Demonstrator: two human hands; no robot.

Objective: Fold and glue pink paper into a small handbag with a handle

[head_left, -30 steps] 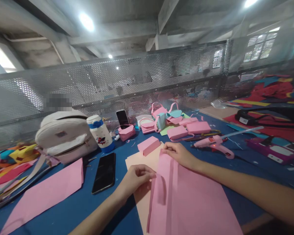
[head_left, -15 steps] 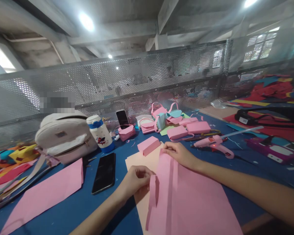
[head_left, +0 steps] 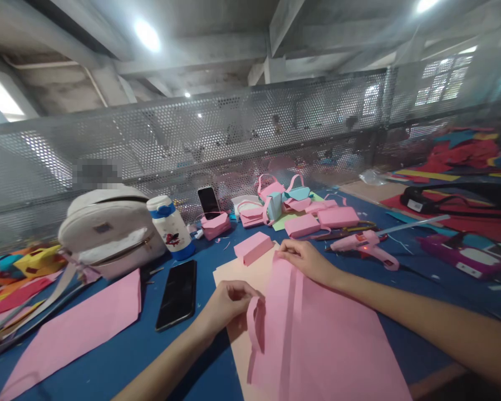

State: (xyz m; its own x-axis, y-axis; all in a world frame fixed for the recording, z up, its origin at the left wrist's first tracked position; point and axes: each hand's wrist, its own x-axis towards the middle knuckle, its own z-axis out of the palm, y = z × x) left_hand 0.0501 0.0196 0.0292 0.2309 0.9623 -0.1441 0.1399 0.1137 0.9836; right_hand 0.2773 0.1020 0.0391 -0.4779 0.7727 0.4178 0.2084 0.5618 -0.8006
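Surface: blue tabletop (head_left: pixel 108 356), scattered with paper scraps; hours read from the large pink sheet's (head_left: pixel 338 334) middle.
Room: perforated metal screen (head_left: pixel 217 133) at twelve, concrete beams (head_left: pixel 200 60) and lights above.
Pink sheet: nearest the wearer, creased lengthwise, overlapping beige sheets (head_left: pixel 227 273) on its left.
Left hand (head_left: pixel 234 303): at nine to ten, thumb and fingers pinching a curled pink strip (head_left: pixel 253 328); whether it joins the sheet cannot be told.
Right hand (head_left: pixel 307 259): at eleven to twelve, fingers bent onto the sheet's far edge; grip unclear.
Changed: a second ago the strip lay over the sheet; now it loops out by the left edge. Right hand unmoved.
Edges: pink box (head_left: pixel 254 248) just beyond at eleven; glue gun (head_left: pixel 365 248) at one, near the right forearm.
Room to move: bare blue between left forearm and black phone (head_left: pixel 176 295) at nine.
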